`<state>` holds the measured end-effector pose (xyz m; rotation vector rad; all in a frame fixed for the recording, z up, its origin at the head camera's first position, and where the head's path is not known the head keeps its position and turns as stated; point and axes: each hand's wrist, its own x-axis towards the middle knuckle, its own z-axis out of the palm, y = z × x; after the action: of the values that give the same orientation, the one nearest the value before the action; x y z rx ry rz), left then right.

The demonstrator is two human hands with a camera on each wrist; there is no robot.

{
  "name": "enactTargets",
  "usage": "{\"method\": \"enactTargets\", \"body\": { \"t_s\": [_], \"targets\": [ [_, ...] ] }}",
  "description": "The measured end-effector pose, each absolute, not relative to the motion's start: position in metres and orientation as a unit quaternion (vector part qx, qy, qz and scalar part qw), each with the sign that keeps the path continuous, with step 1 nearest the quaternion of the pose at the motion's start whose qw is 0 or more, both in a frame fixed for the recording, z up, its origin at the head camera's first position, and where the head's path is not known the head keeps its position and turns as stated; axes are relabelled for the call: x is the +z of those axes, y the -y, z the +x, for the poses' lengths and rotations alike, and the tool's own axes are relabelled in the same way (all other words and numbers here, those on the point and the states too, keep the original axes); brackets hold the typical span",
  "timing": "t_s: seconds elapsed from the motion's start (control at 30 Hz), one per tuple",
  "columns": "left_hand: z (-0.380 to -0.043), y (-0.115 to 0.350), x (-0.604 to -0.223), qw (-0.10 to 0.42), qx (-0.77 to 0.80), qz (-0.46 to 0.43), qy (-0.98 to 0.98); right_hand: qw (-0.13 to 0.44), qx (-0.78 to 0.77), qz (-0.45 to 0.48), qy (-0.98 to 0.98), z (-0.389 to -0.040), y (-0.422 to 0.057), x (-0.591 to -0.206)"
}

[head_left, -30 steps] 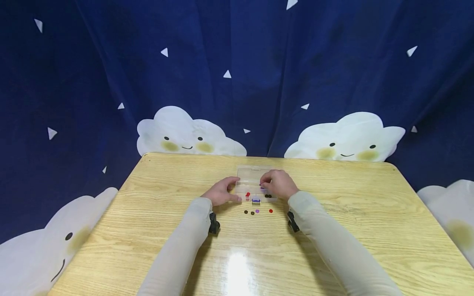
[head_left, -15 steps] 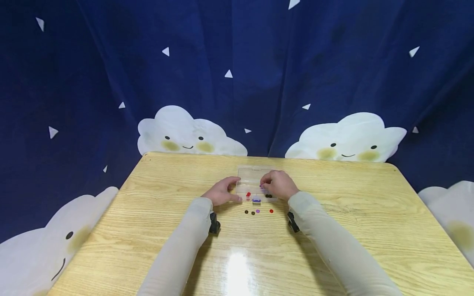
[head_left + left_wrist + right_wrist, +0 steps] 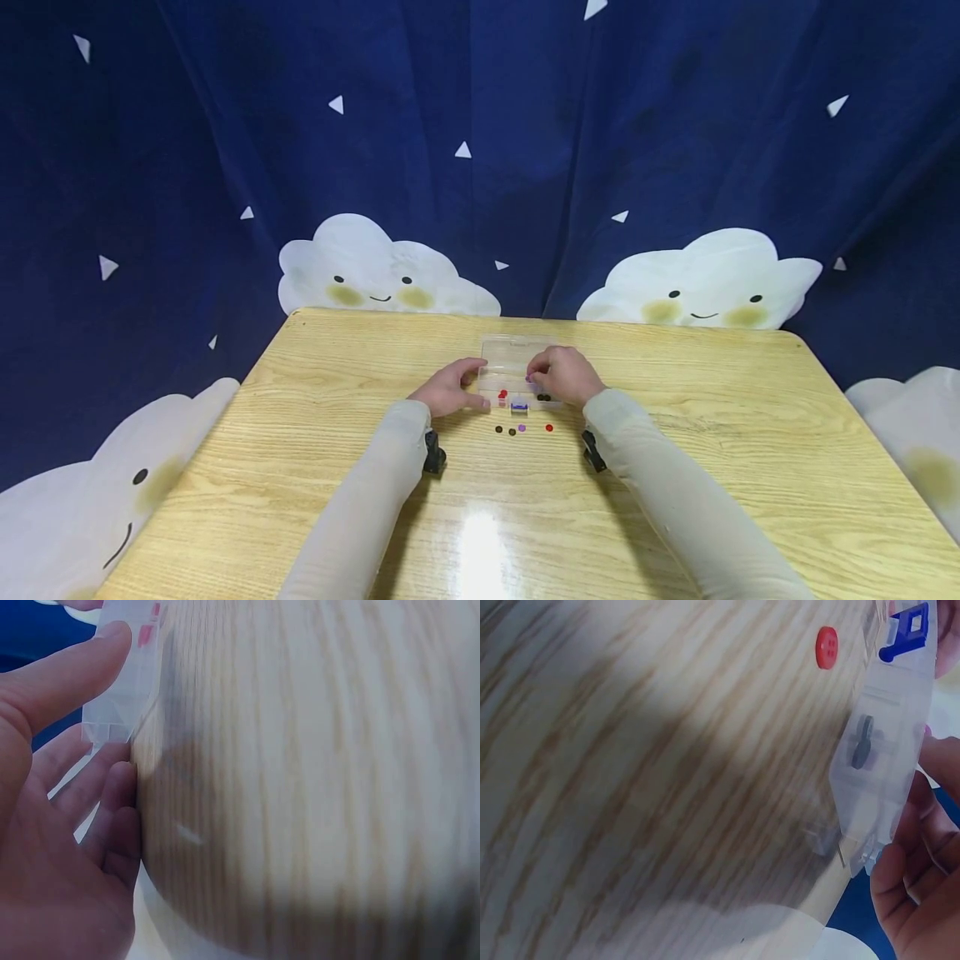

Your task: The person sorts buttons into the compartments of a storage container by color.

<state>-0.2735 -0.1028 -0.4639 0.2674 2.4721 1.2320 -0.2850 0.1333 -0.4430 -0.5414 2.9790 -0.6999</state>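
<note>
Buttons [image 3: 522, 427], four loose ones, just in front of the clear box [image 3: 889, 694], within easy reach, it seems! Left hand [image 3: 447, 389] grips the box's left end between thumb and fingers, likely steadying it; right hand [image 3: 567, 375], over its right half, pinches a purple button [image 3: 528, 378]. Behind, the box's lid [image 3: 510, 352] lies open, presumably for access.

Buttons [image 3: 549, 427] lie before the box [image 3: 510, 373]; rightward, the table [image 3: 712, 417] gives free passage.
</note>
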Motion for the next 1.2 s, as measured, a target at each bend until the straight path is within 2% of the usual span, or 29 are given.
{"method": "enactTargets", "body": {
  "t_s": [0.8,1.2],
  "targets": [
    [-0.272,0.102,-0.462,0.18,0.434,0.095,-0.878,-0.004,-0.212,-0.184,-0.96,-0.282,-0.132,-0.436],
    [-0.271,0.103,-0.461,0.179,0.435,0.093,-0.878,-0.002,-0.211,-0.222,-0.952,-0.274,-0.133,-0.429]
  ]
}}
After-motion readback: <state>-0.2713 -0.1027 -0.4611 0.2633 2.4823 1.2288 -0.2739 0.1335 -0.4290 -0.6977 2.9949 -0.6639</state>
